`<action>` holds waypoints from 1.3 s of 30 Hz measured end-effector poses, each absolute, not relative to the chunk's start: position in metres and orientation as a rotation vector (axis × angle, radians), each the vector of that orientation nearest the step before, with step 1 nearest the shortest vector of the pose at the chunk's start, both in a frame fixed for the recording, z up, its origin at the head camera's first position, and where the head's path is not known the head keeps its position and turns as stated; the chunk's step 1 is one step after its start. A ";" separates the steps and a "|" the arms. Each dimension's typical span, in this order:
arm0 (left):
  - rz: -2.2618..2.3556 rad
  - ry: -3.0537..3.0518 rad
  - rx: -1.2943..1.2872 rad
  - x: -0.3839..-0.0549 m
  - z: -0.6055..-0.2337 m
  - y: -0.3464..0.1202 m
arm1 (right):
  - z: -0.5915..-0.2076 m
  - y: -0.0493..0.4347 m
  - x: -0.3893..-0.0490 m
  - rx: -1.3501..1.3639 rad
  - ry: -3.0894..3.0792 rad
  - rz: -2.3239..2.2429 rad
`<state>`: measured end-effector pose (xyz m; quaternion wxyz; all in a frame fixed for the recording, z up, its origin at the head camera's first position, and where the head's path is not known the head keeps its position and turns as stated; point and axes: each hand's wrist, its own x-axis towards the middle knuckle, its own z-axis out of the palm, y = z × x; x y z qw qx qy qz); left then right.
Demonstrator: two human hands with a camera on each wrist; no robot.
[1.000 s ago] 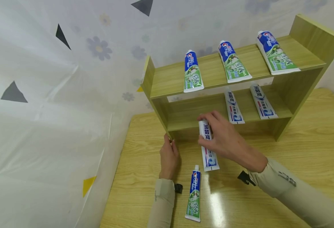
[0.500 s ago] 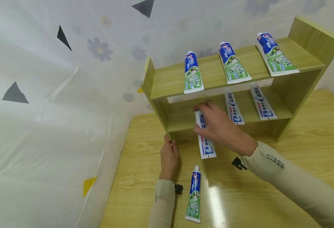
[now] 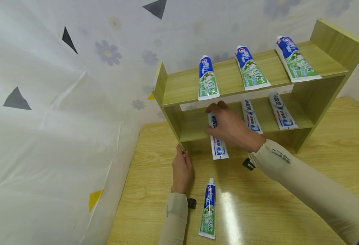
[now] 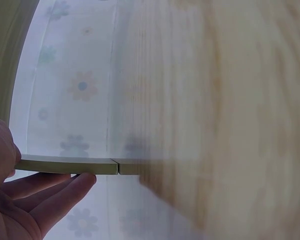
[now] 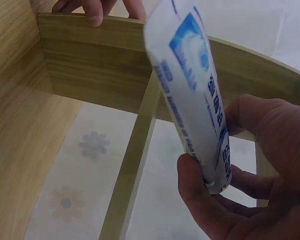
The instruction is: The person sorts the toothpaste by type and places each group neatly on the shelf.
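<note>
My right hand (image 3: 234, 127) holds a white toothpaste tube (image 3: 219, 148) between thumb and fingers, in front of the left part of the middle board of a wooden shelf (image 3: 191, 127). In the right wrist view the tube (image 5: 190, 85) tilts, its printed side showing. My left hand (image 3: 181, 170) grips the shelf's left side panel near its foot; the left wrist view has the thumb on one face of the panel (image 4: 70, 166) and fingers on the other. Two white tubes, a nearer one (image 3: 250, 115) and another (image 3: 282, 110), lie on the middle board.
On the top board lie three blue-green toothpaste tubes: left (image 3: 208, 80), middle (image 3: 252, 69) and right (image 3: 297, 59). One more blue-green tube (image 3: 208, 211) lies on the wooden table (image 3: 145, 170), right of my left forearm. A patterned white sheet (image 3: 60, 136) hangs behind and to the left.
My right hand has carried the white toothpaste tube forward and slightly left, up to the middle board. My left hand has stayed on the shelf's side panel.
</note>
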<state>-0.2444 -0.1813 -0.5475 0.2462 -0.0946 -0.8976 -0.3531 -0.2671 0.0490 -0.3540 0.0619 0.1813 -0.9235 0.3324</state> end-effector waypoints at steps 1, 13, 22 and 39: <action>-0.956 -2.459 -0.249 -0.243 -0.545 -0.181 | -0.354 0.049 -0.269 0.551 -2.796 1.007; -0.954 -2.495 -0.230 -0.244 -0.545 -0.180 | -0.359 0.049 -0.296 0.480 -2.924 1.048; -0.970 -2.530 -0.204 -0.243 -0.543 -0.180 | -0.357 0.044 -0.314 0.387 -3.025 1.052; -0.949 -2.519 -0.204 -0.243 -0.544 -0.180 | -0.361 0.039 -0.328 0.381 -3.012 1.093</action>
